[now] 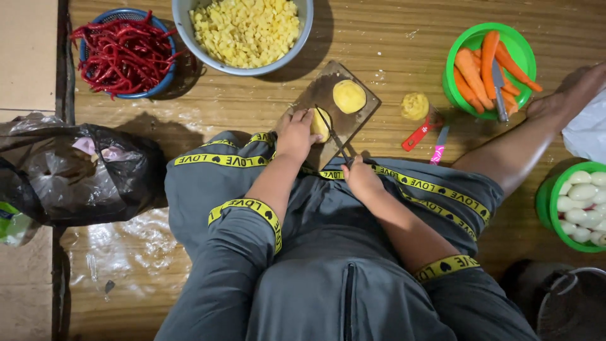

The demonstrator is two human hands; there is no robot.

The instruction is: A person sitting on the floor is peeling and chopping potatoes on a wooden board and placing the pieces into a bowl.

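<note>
My left hand (pixel 294 131) presses a peeled yellow potato piece (pixel 320 124) down on a small wooden cutting board (pixel 325 95). In my right hand (pixel 361 177) is a knife (pixel 333 134) whose blade lies across that piece. A second potato half (pixel 349 96) rests farther up the board. Another peeled potato (pixel 415 106) sits on the wooden floor to the right of the board.
A grey bowl of diced potato (pixel 245 28) and a blue basket of red chillies (pixel 124 52) stand at the top. A green bowl of carrots (pixel 489 63) holds a knife. A green bowl of white eggs (pixel 577 205), peelers (pixel 424 134), a black plastic bag (pixel 76 170) and a bare leg (pixel 524 148) surround me.
</note>
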